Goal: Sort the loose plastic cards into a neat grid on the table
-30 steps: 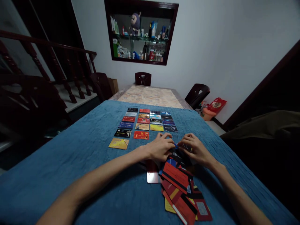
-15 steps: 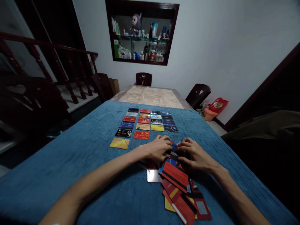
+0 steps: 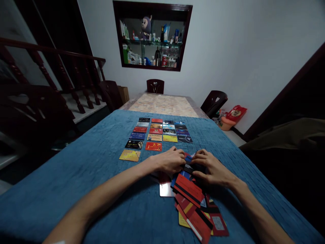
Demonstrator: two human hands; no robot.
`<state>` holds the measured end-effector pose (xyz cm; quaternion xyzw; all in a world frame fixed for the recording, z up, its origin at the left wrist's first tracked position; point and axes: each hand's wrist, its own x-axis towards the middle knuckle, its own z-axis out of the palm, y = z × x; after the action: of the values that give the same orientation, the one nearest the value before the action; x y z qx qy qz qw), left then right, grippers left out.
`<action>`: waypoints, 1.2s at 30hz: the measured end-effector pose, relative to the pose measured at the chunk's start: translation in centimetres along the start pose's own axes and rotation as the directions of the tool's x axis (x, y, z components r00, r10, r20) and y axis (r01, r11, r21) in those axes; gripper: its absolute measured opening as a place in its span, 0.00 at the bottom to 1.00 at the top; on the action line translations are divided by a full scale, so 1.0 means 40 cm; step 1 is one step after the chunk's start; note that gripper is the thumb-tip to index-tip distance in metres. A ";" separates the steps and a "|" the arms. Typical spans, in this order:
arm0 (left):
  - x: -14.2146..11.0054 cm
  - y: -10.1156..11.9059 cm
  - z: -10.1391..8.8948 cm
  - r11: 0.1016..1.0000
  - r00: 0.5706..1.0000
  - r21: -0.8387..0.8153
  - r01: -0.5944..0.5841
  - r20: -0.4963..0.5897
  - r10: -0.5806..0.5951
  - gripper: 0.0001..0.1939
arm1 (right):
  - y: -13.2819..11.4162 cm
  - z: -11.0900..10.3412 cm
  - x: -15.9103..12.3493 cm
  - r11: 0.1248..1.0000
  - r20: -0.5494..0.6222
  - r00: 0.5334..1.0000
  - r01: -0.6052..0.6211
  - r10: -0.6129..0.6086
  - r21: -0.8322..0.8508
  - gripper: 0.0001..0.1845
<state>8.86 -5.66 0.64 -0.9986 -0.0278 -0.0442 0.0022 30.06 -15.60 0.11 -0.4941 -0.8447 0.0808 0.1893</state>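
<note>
My left hand point(image 3: 174, 160) has its curled fingers at the left edge of a black card point(image 3: 188, 166) with pale print. On that card's right side, the bent fingers and thumb of my right hand point(image 3: 207, 166) close in. Both hands rest over the top of a loose heap of cards. A red card with a black stripe point(image 3: 188, 189) lies below them, and a silvery white card point(image 3: 166, 189) sticks out at the left. Beyond my hands, several cards are laid in columns, among them a gold card point(image 3: 130, 155) and a red card point(image 3: 153, 146).
A blue cloth point(image 3: 106, 142) covers the near part of the table, with a patterned tabletop point(image 3: 162, 103) beyond it. Dark chairs point(image 3: 155, 86) stand around. To the right are an orange bucket point(image 3: 226, 124) and a red bag point(image 3: 236, 112).
My fingers have shifted slightly about the black card. The striped red card in the heap has slid a little up and to the left. The laid-out columns look the same.
</note>
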 end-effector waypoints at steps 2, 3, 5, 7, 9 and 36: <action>0.000 -0.001 -0.003 1.000 1.000 0.007 -0.008 -0.009 0.008 0.03 | 0.001 -0.001 0.000 1.000 -0.001 1.000 0.003 -0.003 0.024 0.15; 0.000 -0.002 -0.006 1.000 1.000 0.004 -0.013 -0.018 0.013 0.02 | 0.001 -0.002 -0.001 0.999 -0.003 1.000 0.007 -0.007 0.038 0.15; -0.001 -0.006 -0.012 1.000 0.999 -0.010 -0.022 -0.039 0.022 0.02 | 0.000 -0.004 -0.001 0.998 -0.010 1.000 0.013 -0.013 0.063 0.15; -0.003 -0.011 -0.017 0.999 0.998 -0.036 -0.028 -0.061 0.026 0.03 | -0.001 -0.007 -0.001 0.996 -0.014 1.000 0.011 -0.010 0.083 0.15; -0.005 -0.018 -0.021 0.997 0.996 -0.077 -0.023 -0.088 0.017 0.05 | -0.001 -0.008 0.000 0.995 -0.010 1.000 0.004 -0.003 0.100 0.14; -0.003 -0.046 -0.010 0.957 0.971 -0.277 0.091 -0.187 -0.147 0.11 | 0.035 0.006 0.000 0.993 -0.135 0.988 -0.054 0.068 0.104 0.09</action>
<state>8.59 -3.84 1.04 -0.9764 -0.0815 -0.1505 -0.1319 31.09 -14.91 -0.57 -0.5138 -0.8090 0.0943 0.2696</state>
